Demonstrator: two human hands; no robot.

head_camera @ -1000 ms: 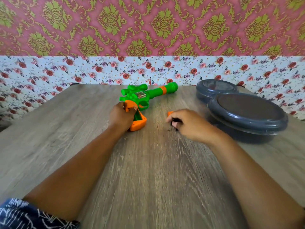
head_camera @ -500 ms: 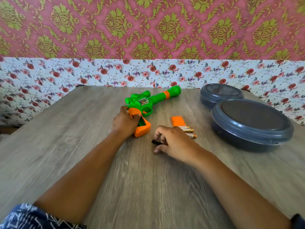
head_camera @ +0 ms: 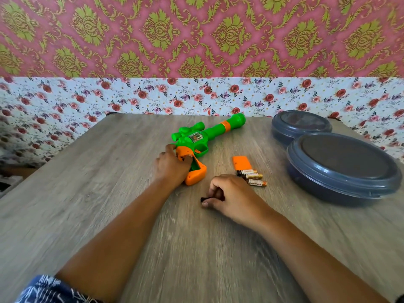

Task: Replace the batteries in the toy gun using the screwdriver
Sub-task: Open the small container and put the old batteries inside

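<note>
Head view: left hand (head_camera: 172, 169) grips the toy gun (head_camera: 196, 143) to steady its open handle; right hand (head_camera: 231, 195) fingers curl around the dark screwdriver (head_camera: 204, 199), batteries (head_camera: 253, 177) and cover (head_camera: 241, 162) just beside

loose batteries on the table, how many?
3. The batteries lie side by side just below the orange cover, beside the right hand. That hand may hide more.

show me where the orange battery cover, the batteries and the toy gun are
orange battery cover (head_camera: 241, 162): head view, middle of its flat top face
batteries (head_camera: 251, 176): head view, body of the middle one of three lying side by side
toy gun (head_camera: 215, 129): head view, green barrel behind the orange ring
</note>
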